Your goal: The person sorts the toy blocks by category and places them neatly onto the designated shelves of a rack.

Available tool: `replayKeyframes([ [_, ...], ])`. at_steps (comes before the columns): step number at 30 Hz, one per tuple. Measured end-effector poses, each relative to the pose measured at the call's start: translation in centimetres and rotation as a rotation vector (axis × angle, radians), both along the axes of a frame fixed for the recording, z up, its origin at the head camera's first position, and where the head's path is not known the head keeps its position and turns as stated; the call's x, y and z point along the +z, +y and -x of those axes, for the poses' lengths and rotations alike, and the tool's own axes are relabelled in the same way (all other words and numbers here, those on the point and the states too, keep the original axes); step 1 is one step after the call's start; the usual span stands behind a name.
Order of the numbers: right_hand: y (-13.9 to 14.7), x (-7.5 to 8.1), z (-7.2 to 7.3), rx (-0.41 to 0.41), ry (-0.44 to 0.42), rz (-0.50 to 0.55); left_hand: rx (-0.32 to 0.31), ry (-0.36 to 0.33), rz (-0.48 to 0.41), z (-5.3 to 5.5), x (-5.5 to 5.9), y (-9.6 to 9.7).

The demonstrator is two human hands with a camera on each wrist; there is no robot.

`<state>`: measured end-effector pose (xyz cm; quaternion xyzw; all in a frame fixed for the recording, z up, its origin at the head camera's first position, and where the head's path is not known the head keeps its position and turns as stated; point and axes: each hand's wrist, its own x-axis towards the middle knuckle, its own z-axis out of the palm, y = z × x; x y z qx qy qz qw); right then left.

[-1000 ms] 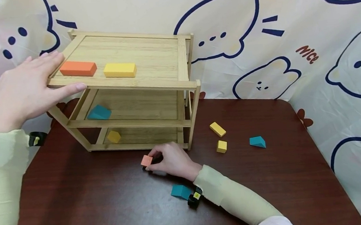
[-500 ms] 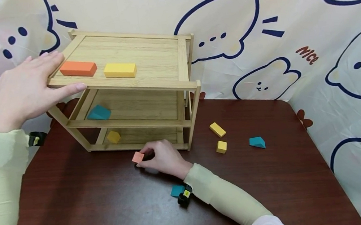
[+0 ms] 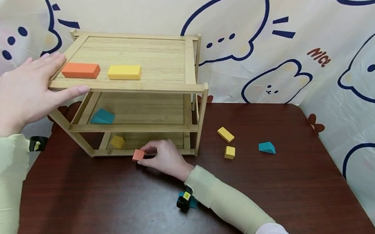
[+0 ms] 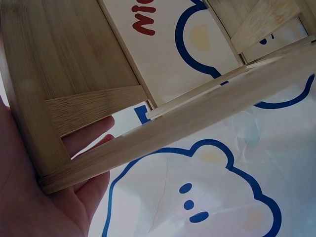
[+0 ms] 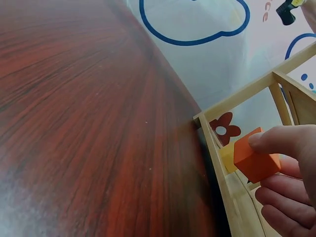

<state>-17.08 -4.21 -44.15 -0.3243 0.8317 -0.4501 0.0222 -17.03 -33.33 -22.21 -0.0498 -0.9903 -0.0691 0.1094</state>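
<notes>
In the head view, my right hand [image 3: 167,158] pinches an orange block [image 3: 138,155] between thumb and fingers, just in front of the bottom shelf's front rail. The right wrist view shows the orange block [image 5: 256,157] near a yellow block [image 5: 228,158] on that shelf. My left hand [image 3: 26,93] rests on the top left corner of the wooden shelf rack [image 3: 140,50], its fingers fairly straight and the thumb along the front edge. From below, the left wrist view shows the left hand [image 4: 64,197] against the rack's corner. Its fingers are partly hidden by the frame.
A long orange block [image 3: 80,70] and a yellow block [image 3: 124,72] lie on the top shelf, a blue block [image 3: 102,116] on the middle one. Two yellow blocks [image 3: 229,152] and a blue one [image 3: 267,147] lie on the table's right side. Another blue block [image 3: 193,202] is partly behind my right wrist camera.
My right hand has carried the orange block leftward and then up toward the bottom shelf's front rail. My left hand has stayed on the rack.
</notes>
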Motion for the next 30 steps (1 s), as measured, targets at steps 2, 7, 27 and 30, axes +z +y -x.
replayKeyframes([
  [2, -0.1, 0.0, 0.1, -0.015, -0.008, 0.0, -0.001, -0.001, -0.001, 0.0, 0.0, 0.0],
  [7, -0.5, 0.1, 0.2, -0.046, -0.026, 0.005, 0.0, -0.004, -0.003, 0.0, -0.1, 0.1],
  [27, -2.7, 0.0, 1.7, -0.137, -0.074, -0.015, -0.009, 0.003, -0.01, 0.0, 0.0, -0.1],
  [30, -3.1, 0.0, 1.8, -0.167, -0.06, -0.043, -0.01, 0.006, -0.014, -0.1, 0.0, -0.1],
])
